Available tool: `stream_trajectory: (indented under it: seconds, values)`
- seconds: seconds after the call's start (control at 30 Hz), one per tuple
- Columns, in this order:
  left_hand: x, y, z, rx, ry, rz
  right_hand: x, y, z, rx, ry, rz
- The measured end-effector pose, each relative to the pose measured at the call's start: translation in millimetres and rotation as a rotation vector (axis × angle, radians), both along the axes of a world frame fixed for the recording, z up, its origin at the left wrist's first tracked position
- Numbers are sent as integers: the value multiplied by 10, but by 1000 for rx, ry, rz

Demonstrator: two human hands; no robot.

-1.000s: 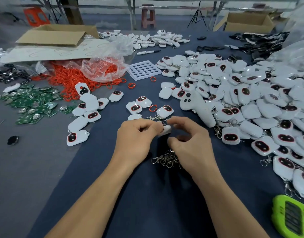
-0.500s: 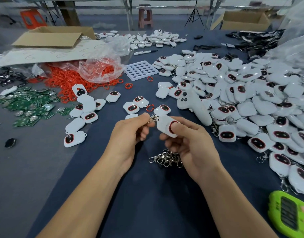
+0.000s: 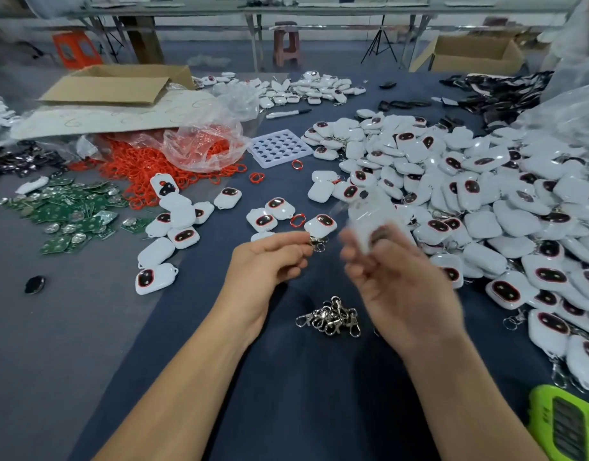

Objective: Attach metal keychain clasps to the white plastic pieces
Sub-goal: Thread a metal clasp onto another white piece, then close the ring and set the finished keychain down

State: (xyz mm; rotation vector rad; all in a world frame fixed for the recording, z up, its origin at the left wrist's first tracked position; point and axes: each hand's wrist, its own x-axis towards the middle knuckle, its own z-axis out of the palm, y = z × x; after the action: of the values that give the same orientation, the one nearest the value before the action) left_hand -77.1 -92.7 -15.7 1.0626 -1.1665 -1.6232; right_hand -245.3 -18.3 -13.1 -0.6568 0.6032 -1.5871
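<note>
My left grip (image 3: 268,261) pinches a silver metal clasp (image 3: 317,243) beyond the heap of silver clasps (image 3: 329,316); my right grip (image 3: 396,284) is blurred, so I cannot tell its state.

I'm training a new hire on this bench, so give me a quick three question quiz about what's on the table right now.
1. True or false: the pile of loose clasps lies on the dark blue cloth.
2. What does the left hand pinch? A an orange ring, B a metal clasp, C a circuit board.
3. Fill in: the big heap of white pieces lies on the person's ___ side.
Key: 1 true; 2 B; 3 right.
</note>
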Motion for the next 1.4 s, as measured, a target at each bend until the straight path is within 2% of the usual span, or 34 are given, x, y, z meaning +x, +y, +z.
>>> stream_trajectory:
  seconds: [0.07, 0.13, 0.23, 0.33, 0.43, 0.53, 0.6, 0.7, 0.77, 0.83, 0.93, 1.0, 1.1, 1.27, 1.4]
  values:
    - [-6, 25, -7, -17, -43, -23, -128, 41, 9, -259, -259, 98]
    - [-12, 25, -13, -29, -77, -18, -167, 24, 1, -232, -329, 56]
    - [-33, 22, -16, -33, -117, -15, -81, -20, -67, -23, -228, -88]
    - [-34, 46, -16, -74, -157, -2, -33, -41, -85, 47, -131, -99]
    - [-11, 69, -21, -250, -281, 162, -45, -20, -58, 84, -63, -73]
    - [74, -5, -16, -332, -321, 392, -38, -8, -66, 105, -1, -88]
    - [201, -115, -3, -405, -504, 575, -19, -13, -76, 108, 45, -98]
    - [471, -305, -35, -522, -959, 706, 6, -26, -90, 132, 83, -91]
    - [669, -415, -83, -459, -1204, 695, 9, -31, -98, 136, 101, -86]
    - [863, -512, -149, -344, -1310, 609, 2, -36, -107, 136, 102, -82]
    - [1030, -646, -230, -281, -1283, 416, -9, -44, -116, 143, 95, -77]
    - [1048, -722, -257, -345, -1254, 335, 4, -46, -110, 142, 115, -71]
    - [1020, -821, -281, -462, -1314, 237, 42, -38, -96, 126, 181, -61]
    - [980, -981, -281, -554, -1395, 202, 104, -35, -73, 111, 278, -49]
    - [914, -1035, -234, -571, -1434, 293, 151, -21, -51, 86, 378, -43]
